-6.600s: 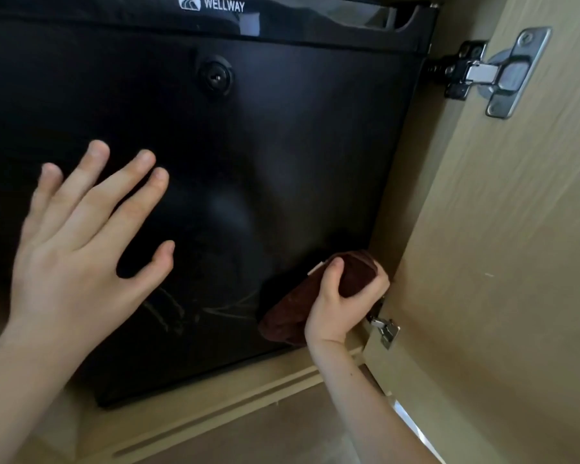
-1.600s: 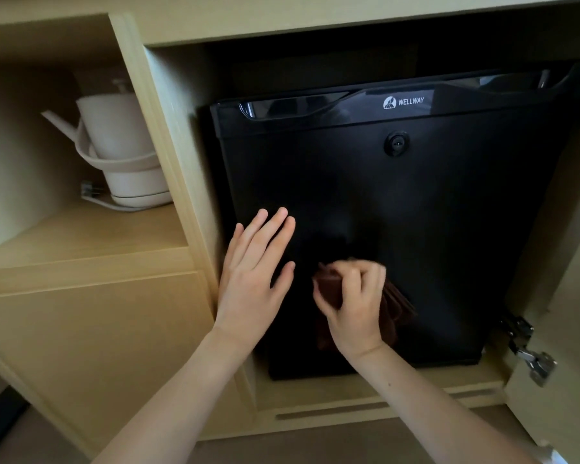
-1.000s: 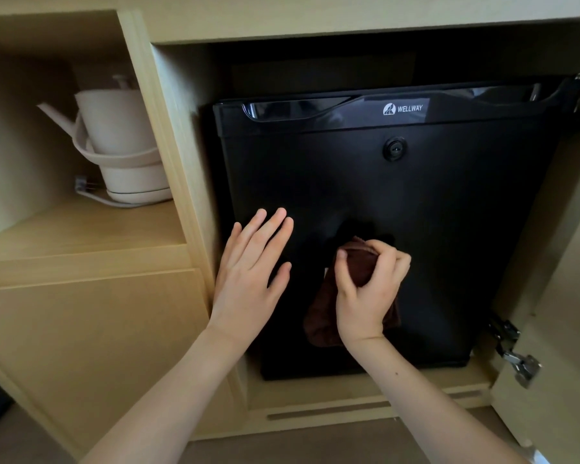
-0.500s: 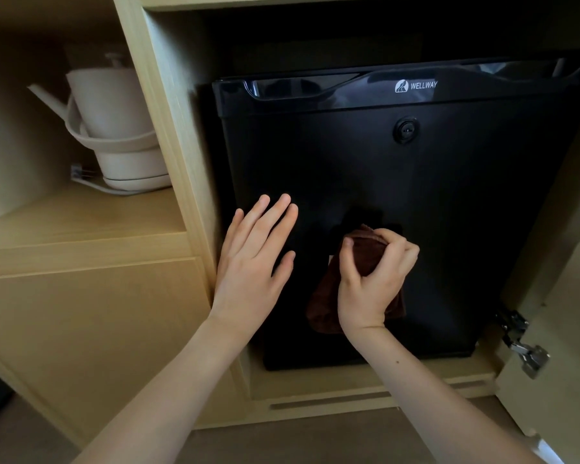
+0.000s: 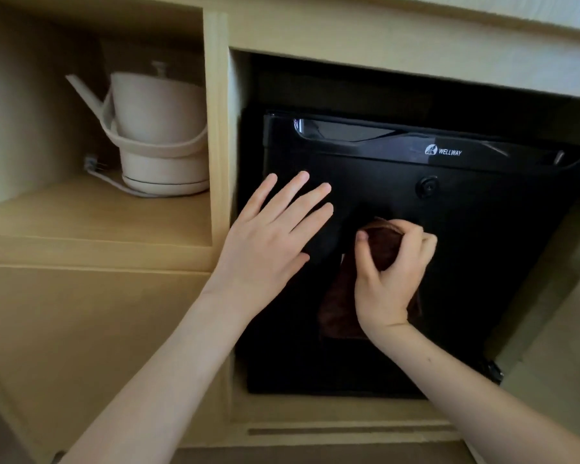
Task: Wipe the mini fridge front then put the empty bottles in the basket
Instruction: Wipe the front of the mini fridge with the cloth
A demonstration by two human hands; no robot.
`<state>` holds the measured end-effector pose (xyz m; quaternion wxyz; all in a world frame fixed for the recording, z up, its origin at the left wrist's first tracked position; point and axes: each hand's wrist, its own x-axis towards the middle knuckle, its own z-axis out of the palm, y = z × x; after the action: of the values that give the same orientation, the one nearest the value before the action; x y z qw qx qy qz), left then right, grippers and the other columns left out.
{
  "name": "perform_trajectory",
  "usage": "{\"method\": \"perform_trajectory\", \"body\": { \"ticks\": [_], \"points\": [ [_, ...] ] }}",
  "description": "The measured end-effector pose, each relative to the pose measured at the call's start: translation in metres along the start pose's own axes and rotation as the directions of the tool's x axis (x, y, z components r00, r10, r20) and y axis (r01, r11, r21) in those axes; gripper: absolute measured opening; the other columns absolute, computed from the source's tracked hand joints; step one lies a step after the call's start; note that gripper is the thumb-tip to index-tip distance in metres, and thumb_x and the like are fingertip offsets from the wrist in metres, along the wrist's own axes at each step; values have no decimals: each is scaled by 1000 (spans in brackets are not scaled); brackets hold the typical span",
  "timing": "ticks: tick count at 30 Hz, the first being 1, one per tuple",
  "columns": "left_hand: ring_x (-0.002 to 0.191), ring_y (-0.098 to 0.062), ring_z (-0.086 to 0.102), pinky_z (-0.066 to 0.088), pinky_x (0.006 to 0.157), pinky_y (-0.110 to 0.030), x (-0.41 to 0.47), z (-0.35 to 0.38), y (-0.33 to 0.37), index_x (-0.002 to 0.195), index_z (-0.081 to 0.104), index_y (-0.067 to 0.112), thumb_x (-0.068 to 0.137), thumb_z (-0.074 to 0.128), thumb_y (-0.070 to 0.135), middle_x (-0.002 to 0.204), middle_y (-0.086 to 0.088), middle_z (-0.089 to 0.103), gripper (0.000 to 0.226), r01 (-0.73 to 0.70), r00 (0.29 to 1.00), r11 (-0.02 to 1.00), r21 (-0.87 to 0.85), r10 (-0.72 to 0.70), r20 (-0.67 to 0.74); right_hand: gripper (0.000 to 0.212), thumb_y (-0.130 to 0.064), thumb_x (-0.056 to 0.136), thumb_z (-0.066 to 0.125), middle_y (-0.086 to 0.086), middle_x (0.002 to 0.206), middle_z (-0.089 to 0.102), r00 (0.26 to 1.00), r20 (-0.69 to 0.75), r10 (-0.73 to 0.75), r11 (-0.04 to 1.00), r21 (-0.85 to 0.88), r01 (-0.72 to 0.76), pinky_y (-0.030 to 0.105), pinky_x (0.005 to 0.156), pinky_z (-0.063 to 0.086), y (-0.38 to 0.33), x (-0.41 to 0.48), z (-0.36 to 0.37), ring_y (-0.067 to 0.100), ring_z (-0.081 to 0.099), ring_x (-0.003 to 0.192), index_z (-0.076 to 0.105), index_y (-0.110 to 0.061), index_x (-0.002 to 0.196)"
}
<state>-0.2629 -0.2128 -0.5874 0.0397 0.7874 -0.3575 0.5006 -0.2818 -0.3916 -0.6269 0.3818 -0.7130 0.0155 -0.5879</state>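
Brown cloth (image 5: 340, 306) hanging lengthwise downward

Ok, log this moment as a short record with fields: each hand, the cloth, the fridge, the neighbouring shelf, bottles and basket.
left hand: open, flat against the fridge door
right hand: gripping the brown cloth, pressed to the door
mini fridge: black, door closed, inside a wooden cabinet
left shelf: cream electric kettle on its base
bottles, basket: not in view

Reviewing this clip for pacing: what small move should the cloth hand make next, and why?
Probably sweep the brown cloth up toward the lock. The right hand presses it mid-door on the mini fridge, the left hand lies flat beside it, and no bottles or basket show.
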Motion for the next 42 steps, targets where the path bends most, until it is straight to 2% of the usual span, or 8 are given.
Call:
{"method": "perform_trajectory", "body": {
  "ticks": [4, 8, 12, 22, 28, 33, 38, 42],
  "points": [
    [147, -28, 32, 13, 123, -49, -2, 1, -5, 144, 48, 12, 76, 83, 25, 154, -5, 44, 78, -15, 1000, 998, 55, 16, -7, 30, -32, 87, 65, 1, 104, 44, 975, -218, 53, 999, 22, -49, 23, 87, 40, 8, -19, 19, 17, 48, 97, 53, -16, 109],
    [148, -27, 32, 26, 121, -45, -25, 12, 11, 147, 45, 8, 92, 66, 15, 156, -7, 41, 59, 55, 998, 997, 57, -53, -35, 36, -30, 91, 58, 11, 106, 45, 844, -324, 427, 904, 155, -398, 27, 88, 41, 31, -102, 30, 21, 48, 99, 52, 0, 110],
    [148, -26, 30, 32, 119, -42, -40, 17, 22, 148, 43, 6, 96, 62, 13, 157, -7, 40, 55, 112, 994, 994, -1, -112, -3, 32, -17, 93, 65, 22, 110, 44, 739, -287, 610, 793, 226, -566, -3, 81, 32, 38, -147, 32, 23, 48, 100, 51, 3, 113],
    [150, -24, 27, 31, 120, -40, -42, 19, 18, 148, 41, 6, 95, 64, 11, 157, -6, 39, 58, 113, 993, 992, -55, -112, 25, 31, -32, 91, 62, -2, 109, 41, 851, -322, 416, 905, 243, -350, 25, 82, 48, 4, -117, 58, 18, 53, 97, 51, -13, 112],
    [151, -21, 22, 26, 121, -48, -55, 24, 33, 149, 40, 8, 95, 63, 9, 157, -7, 38, 59, 241, 971, 955, -171, -236, 49, 26, -22, 95, 63, 15, 119, 43, 569, -305, 763, 644, 422, -638, 2, 72, 45, 14, -159, 55, 9, 50, 94, 49, -15, 115],
    [153, -16, 17, 31, 119, -49, -57, 28, 31, 151, 39, 11, 95, 64, 8, 159, -2, 34, 61, 300, 954, 911, -284, -293, 66, 22, -33, 91, 64, -9, 107, 42, 681, -357, 640, 759, 432, -487, 3, 70, 44, -14, -114, 65, -6, 54, 96, 49, -30, 106],
    [152, -15, 18, 38, 114, -49, -58, 32, 31, 150, 40, 12, 95, 64, 9, 159, -1, 35, 61, 305, 951, 909, -285, -303, 54, 32, -36, 93, 58, -1, 113, 40, 777, -325, 538, 840, 277, -466, 20, 80, 50, -3, -143, 67, 9, 52, 98, 49, -15, 115],
    [152, -15, 18, 32, 118, -49, -58, 33, 32, 150, 40, 12, 94, 64, 9, 159, -1, 35, 61, 295, 955, 912, -283, -293, 53, 34, -26, 95, 59, 3, 116, 36, 471, -287, 834, 549, 355, -757, 49, 87, 55, 14, -186, 67, 19, 47, 103, 46, -9, 122]
  ]
}}
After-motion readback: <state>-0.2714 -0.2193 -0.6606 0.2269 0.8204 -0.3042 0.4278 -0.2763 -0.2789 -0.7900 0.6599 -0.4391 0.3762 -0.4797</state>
